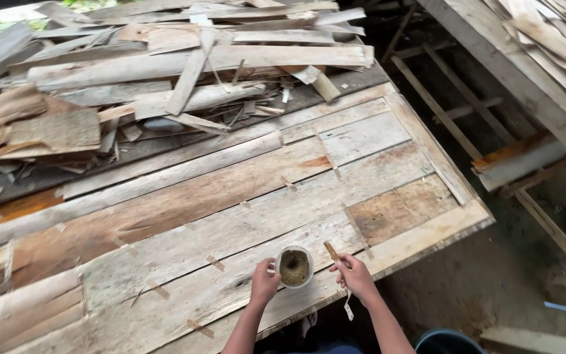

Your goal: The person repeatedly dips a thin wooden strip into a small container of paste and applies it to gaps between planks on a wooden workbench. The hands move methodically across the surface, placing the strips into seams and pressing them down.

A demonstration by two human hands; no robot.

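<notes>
A small white cup (294,267) with brownish paste inside stands near the front edge of a rough wooden panel (230,203). My left hand (264,282) grips the cup's left side. My right hand (355,276), just right of the cup, holds a thin flat stick (333,252) whose brown tip points up toward the cup's rim. A pale strip hangs below that hand.
A heap of loose wood scraps and veneer strips (165,72) covers the panel's far side. More boards (545,52) lie stacked at the upper right. A wooden frame (453,111) and dirt floor lie beyond the right edge. A dark bucket rim (447,341) sits below.
</notes>
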